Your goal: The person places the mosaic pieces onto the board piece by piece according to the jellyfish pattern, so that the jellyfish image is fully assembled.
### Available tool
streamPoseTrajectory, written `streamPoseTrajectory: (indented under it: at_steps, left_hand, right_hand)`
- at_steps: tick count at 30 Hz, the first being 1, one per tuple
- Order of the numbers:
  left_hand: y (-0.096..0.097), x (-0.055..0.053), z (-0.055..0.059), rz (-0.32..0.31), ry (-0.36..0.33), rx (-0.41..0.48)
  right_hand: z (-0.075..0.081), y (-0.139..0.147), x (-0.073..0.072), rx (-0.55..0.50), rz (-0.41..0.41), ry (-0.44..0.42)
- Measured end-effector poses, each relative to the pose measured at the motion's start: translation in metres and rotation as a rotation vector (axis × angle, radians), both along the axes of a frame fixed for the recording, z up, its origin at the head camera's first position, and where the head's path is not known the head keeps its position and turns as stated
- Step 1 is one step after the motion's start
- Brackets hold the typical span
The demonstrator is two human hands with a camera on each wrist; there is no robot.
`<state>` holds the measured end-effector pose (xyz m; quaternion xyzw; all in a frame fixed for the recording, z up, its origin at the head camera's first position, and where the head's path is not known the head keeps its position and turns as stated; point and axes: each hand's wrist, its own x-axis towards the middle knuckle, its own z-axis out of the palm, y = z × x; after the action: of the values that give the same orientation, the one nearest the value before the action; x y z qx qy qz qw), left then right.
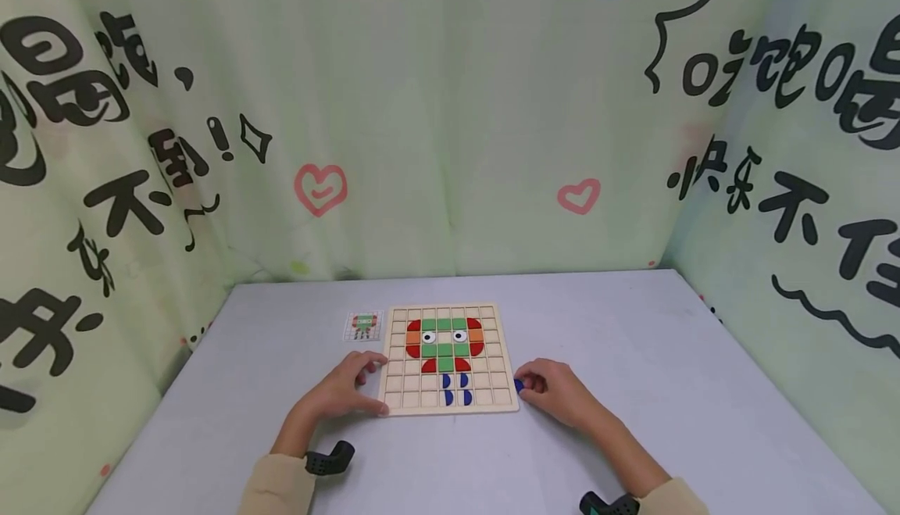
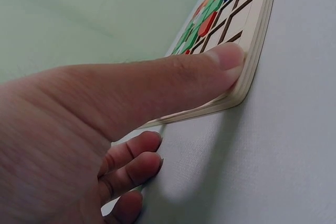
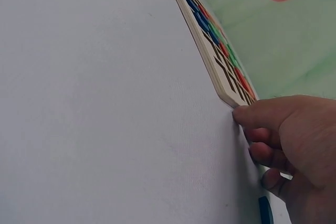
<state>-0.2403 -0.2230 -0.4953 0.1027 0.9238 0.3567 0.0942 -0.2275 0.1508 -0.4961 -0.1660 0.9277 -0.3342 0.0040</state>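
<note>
A wooden grid board [image 1: 414,400] lies on the table with flat mosaic pieces in its cells. Green squares, red quarter-rounds, orange squares and two eye tiles form a head shape; several blue half-rounds [image 1: 467,397] stand in rows below. My left hand [image 1: 344,386] rests at the board's left edge, its thumb laid on the near left corner and another fingertip farther up that edge. Beside the right edge, my right hand [image 1: 555,394] pinches a small blue piece [image 1: 519,384], mostly covered by the fingers. In the right wrist view, another blue piece [image 3: 265,211] shows below the fingers.
A small picture card [image 1: 363,326] with a similar coloured figure lies left of the board. The white table [image 1: 598,320] meets pale green curtains [image 1: 450,148] at the back and sides. A black wrist device [image 1: 330,459] sits at each sleeve.
</note>
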Motion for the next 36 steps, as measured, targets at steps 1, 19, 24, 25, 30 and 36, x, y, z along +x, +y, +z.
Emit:
streamPoseTrajectory:
  at_steps: [1,19,24,25,30,36]
  left_hand:
    - [0.000,0.000,-0.001,0.000,-0.001,-0.002]
    - [0.000,0.000,0.000,0.008,-0.014,-0.013]
    - [0.002,-0.002,-0.001,0.003,-0.012,-0.010]
    - [0.003,-0.002,-0.002,0.003,-0.012,-0.010]
    - [0.005,-0.003,-0.002,0.002,-0.015,-0.011]
    - [0.002,0.000,0.000,0.024,-0.020,-0.021]
  right_hand:
    - [-0.001,0.000,0.000,0.000,0.004,0.006]
    - [0.001,-0.015,0.002,-0.004,-0.108,0.039]
    - [0.004,-0.024,0.000,-0.005,-0.097,0.020]
    - [0.004,-0.026,-0.001,-0.006,-0.092,0.016]
    - [0.006,-0.040,-0.002,-0.028,-0.062,0.007]
    - [0.006,-0.064,-0.006,-0.033,0.000,0.030]
